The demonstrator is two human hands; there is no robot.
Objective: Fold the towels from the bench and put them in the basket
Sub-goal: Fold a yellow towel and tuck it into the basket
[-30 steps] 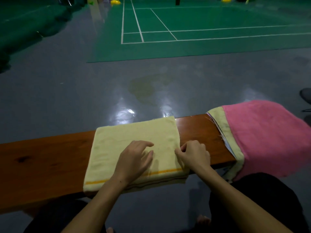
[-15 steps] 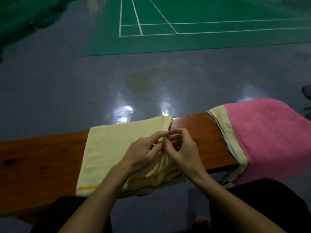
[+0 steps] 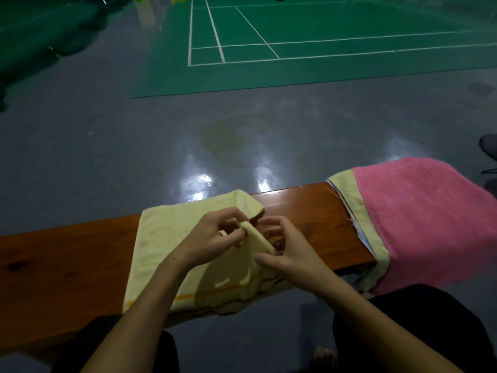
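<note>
Head view, 1 frame: I see the yellow towel (image 3: pixel 166 238) lying flat on the wooden surface (image 3: pixel 67 267), with its near edge hanging over the front lip. Its right side is lifted off the wood into a raised fold. My left hand (image 3: pixel 215 238) pinches the top of that fold between thumb and fingertips, fingers curled on the cloth. My right hand (image 3: pixel 290 254) grips the same fold lower down and to the right, thumb on the near face, fingers curled behind it. The 2 hands sit close together, almost touching, and they cover the middle of the fold, so I cannot tell how many layers are held.

To the right on the same surface, well apart from the yellow towel, a stack of towels (image 3: pixel 357 219) drapes over the end. A pink towel (image 3: pixel 430 219) lies on top; a pale yellow one shows along its left edge, and thinner light edges show beneath. A strip of bare wood separates the 2 groups.

Beyond the surface lies a glossy grey floor (image 3: pixel 107 146) with light reflections, then a green court mat (image 3: pixel 322 49) with white lines. A dark shoe (image 3: pixel 488 146) sits at the right edge of the frame. My dark-clothed legs (image 3: pixel 403 332) fill the lower frame. The basket is not identifiable in this view.
</note>
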